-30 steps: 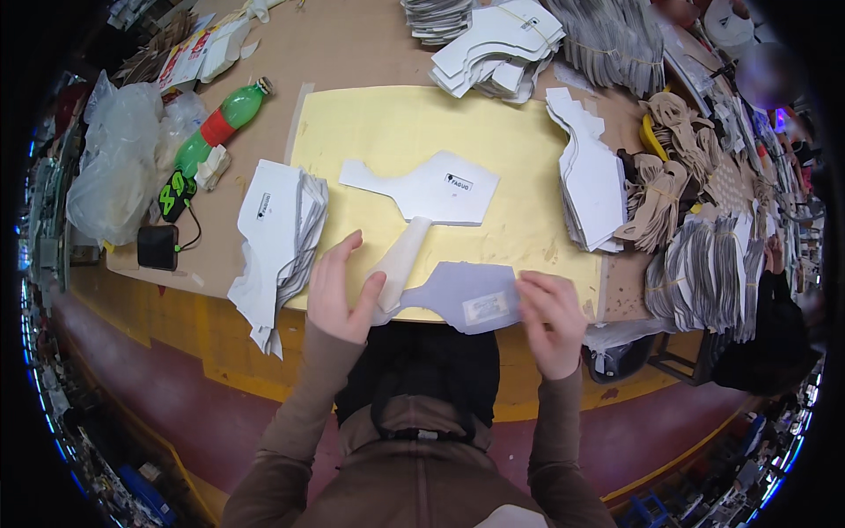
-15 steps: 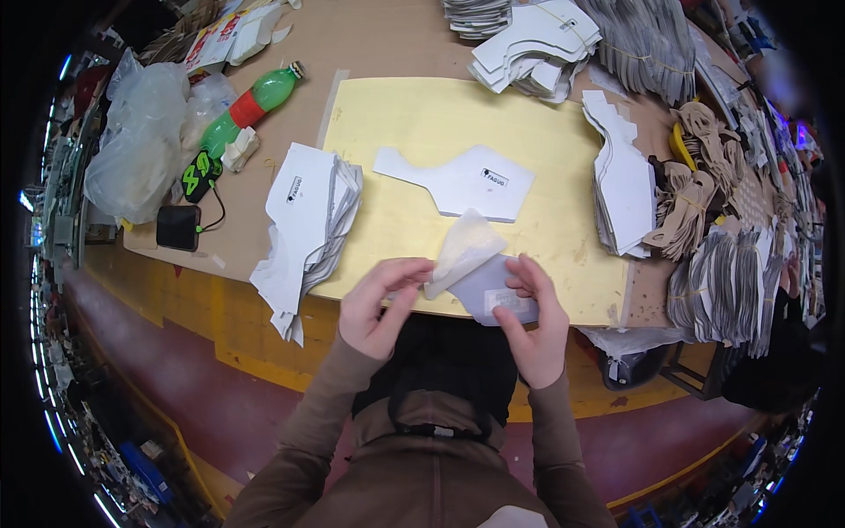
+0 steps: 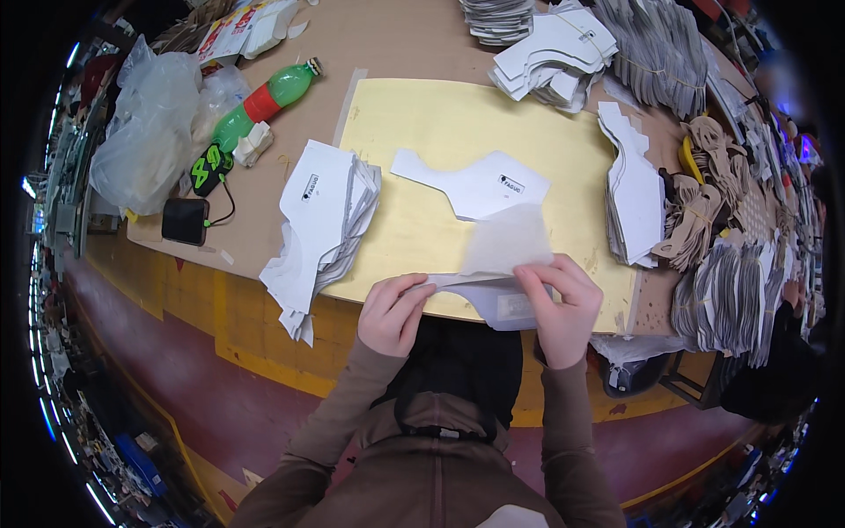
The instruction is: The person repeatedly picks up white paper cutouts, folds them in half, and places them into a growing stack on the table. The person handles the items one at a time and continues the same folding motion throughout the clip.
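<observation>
Two layers look better spread: the thin pale sheet (image 3: 506,242), curled half a second ago, now fans out beyond the gray piece (image 3: 503,306) at the yellow board's (image 3: 422,110) near edge, suggesting they are being aligned. The left hand (image 3: 387,319), fingers curled, apparently pinches the gray piece's narrow end; the right hand (image 3: 565,310), half bent, grips the sheet's edge.
</observation>
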Available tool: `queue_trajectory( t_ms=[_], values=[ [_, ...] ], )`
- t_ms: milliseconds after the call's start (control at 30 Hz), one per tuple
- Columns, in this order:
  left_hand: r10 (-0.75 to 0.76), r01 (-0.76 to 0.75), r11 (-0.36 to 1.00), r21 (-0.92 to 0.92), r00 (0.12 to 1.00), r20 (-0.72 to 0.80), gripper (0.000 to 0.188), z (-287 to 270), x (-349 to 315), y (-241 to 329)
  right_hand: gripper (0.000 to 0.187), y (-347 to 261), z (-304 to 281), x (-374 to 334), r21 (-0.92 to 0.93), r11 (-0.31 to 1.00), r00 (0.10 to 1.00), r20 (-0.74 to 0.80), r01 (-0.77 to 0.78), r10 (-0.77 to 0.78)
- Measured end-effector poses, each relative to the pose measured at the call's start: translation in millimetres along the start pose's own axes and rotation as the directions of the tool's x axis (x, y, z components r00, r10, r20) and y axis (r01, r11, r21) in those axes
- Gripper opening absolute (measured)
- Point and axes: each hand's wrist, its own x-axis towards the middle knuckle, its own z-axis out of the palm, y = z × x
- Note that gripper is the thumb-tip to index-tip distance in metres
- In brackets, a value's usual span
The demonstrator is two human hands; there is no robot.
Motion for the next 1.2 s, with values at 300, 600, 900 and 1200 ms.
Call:
queue_trajectory(
  t_ms=[300,600,900,1200],
  values=[
    [0.017,-0.017,1.000,0.003,0.999,0.043,0.036,2,-2,-4,0.023,14,-12,-24,-0.212,0.977,0.998,0.061,0.029,-0.017],
    [0.027,-0.028,0.999,0.020,0.999,0.026,0.036,4,-5,-5,0.016,-13,-36,5,-0.080,0.942,0.856,0.447,0.327,-0.259],
    [0.139,-0.146,0.979,0.142,0.989,0.059,0.046,7,-7,-7,0.025,27,-26,-9,0.034,0.924,0.913,0.168,-0.381,0.371],
    [0.167,-0.226,0.915,0.333,0.966,0.196,0.053,5,-8,-4,0.023,46,-26,-11,0.102,0.902,0.903,0.155,-0.419,0.402]
  ],
)
